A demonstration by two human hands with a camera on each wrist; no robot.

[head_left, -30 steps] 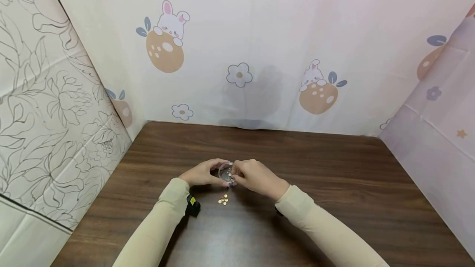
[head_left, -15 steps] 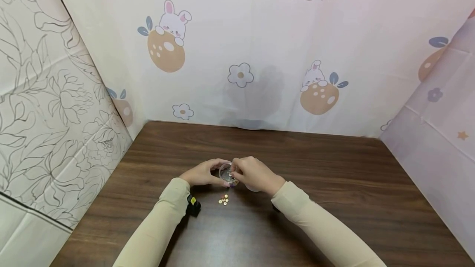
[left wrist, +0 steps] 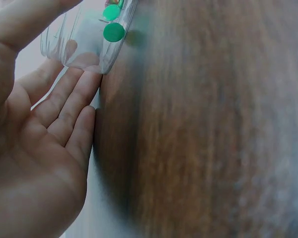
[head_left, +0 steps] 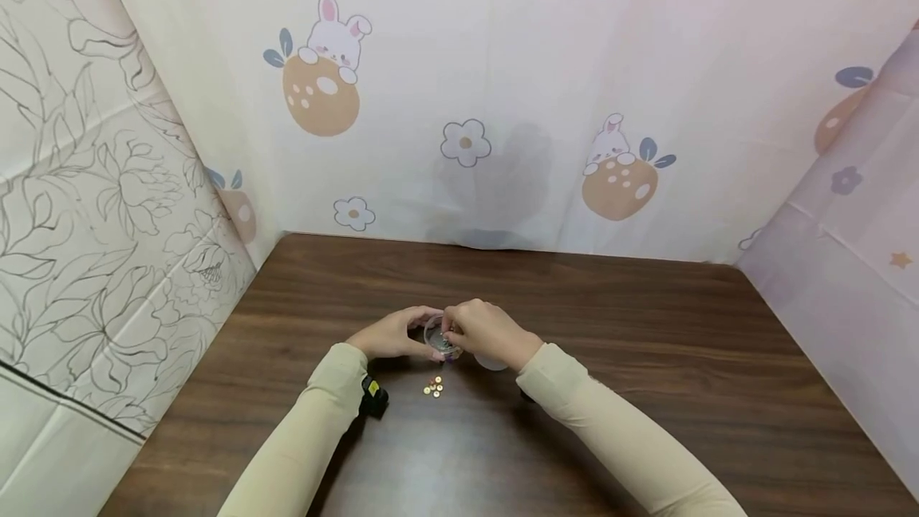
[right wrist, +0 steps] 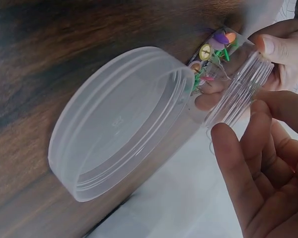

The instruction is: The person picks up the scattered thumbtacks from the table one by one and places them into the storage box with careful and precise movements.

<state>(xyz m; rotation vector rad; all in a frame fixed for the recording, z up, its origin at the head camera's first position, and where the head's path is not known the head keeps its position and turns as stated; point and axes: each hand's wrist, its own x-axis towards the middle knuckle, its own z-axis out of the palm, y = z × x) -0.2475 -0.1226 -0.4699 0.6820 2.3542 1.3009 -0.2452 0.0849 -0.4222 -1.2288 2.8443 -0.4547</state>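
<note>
My left hand point(head_left: 388, 337) holds a clear plastic jar point(right wrist: 241, 87) on the table, thumb on one side and fingers on the other. Inside the jar lie several colourful thumbtacks point(right wrist: 216, 52), with two green ones showing in the left wrist view. My right hand point(head_left: 488, 331) reaches over the jar's open mouth, fingers curled, tips at or within the rim. Whether a tack sits between those fingertips is hidden. Closer to me on the table is a small group of gold-coloured tacks point(head_left: 433, 387).
A translucent round lid point(right wrist: 121, 121) lies on the dark wood table point(head_left: 610, 325), beside the jar and partly under my right hand. A patterned cloth point(head_left: 402, 182) hangs behind the table, with more cloth at both sides.
My right hand has shifted slightly left and deeper over the jar's mouth, uncovering more of the lid. The left hand, the jar and the gold tacks have stayed in place.
</note>
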